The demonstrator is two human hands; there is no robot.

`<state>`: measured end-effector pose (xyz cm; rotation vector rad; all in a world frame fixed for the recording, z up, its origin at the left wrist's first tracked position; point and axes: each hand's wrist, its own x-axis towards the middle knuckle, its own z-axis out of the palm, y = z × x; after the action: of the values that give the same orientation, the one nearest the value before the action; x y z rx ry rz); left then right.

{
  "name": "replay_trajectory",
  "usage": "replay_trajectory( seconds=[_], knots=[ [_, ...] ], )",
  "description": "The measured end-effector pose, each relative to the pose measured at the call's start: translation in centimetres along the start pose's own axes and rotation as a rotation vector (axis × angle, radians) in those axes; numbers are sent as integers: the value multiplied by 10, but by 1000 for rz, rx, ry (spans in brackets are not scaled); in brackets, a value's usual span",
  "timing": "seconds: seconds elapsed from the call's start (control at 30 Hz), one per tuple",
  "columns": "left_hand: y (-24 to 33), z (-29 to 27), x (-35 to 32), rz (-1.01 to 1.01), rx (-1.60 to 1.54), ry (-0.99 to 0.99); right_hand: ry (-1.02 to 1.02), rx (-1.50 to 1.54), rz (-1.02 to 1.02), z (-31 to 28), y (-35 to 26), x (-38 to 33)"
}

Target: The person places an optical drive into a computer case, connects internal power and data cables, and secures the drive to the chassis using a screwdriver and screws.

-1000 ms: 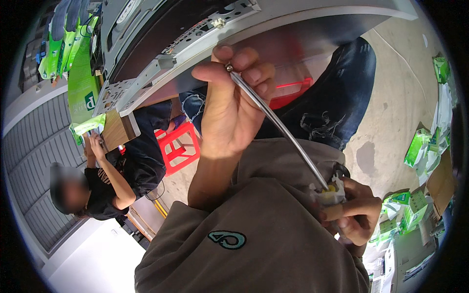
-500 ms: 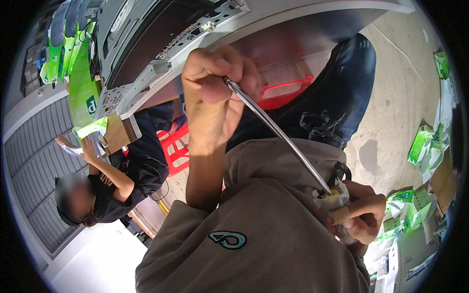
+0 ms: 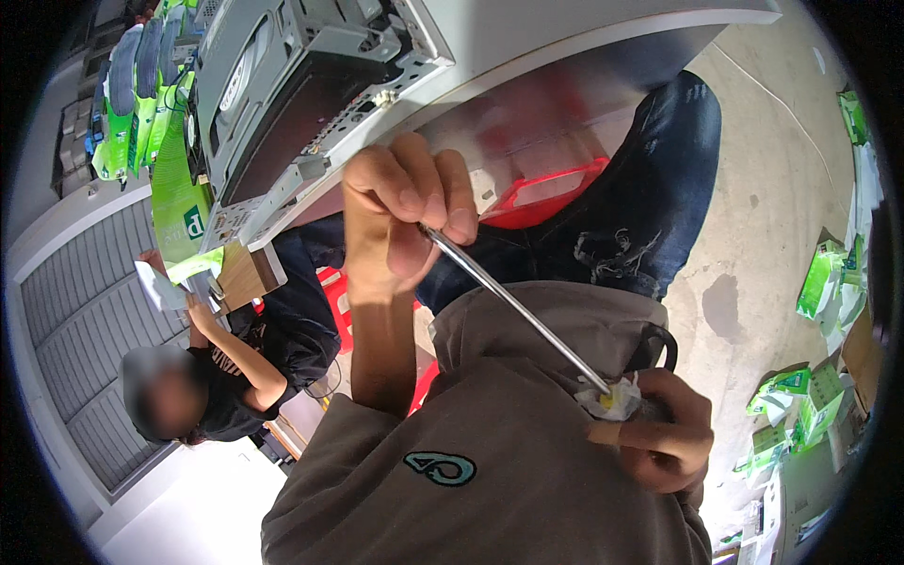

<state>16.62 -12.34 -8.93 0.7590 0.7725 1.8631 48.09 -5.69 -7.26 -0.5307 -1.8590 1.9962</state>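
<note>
A long, thin metal screwdriver (image 3: 520, 312) slants across the front of my body. My right hand (image 3: 670, 441) is wrapped round its handle end, where a crumpled whitish wrap (image 3: 614, 403) and a bit of yellow show. My left hand (image 3: 403, 221) pinches the far end of the shaft between thumb and fingers; the tip is hidden, and anything small held there cannot be made out. Just beyond my left hand stands an opened metal computer case (image 3: 282, 122) with a perforated edge and drive bays.
The case rests on a pale table (image 3: 603, 47). Green cartons (image 3: 819, 405) and wrappings lie on the floor at right, with green packages (image 3: 141, 104) at far left. Red plastic stools (image 3: 546, 193) stand below the table. A co-worker (image 3: 254, 367) at left holds white paper.
Both hands and the screwdriver have shifted slightly left and lower in the picture. More of the computer case shows. The co-worker's paper has moved.
</note>
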Motion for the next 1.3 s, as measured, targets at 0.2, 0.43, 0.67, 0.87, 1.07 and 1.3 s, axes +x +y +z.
replay_trajectory(
  seconds=[0.2, 0.43, 0.67, 0.87, 1.07, 1.3],
  knots=[
    [-22, 24, -3, -140, -381, 109, 8, -135, -27, 3, 0, 1],
    [-24, 59, -10, -280, -634, 360, -3, -127, 5, 6, 4, 7],
    [-22, 61, -4, -281, -651, 505, -56, -92, 31, 9, 11, 19],
    [-15, 60, 4, -260, -624, 559, -87, -97, 23, 8, 15, 29],
    [-8, 62, 12, -213, -588, 546, -57, -34, 4, 20, 14, 34],
    [-3, 60, 19, -204, -604, 597, -4, -30, -12, 30, 8, 39]
  ],
)
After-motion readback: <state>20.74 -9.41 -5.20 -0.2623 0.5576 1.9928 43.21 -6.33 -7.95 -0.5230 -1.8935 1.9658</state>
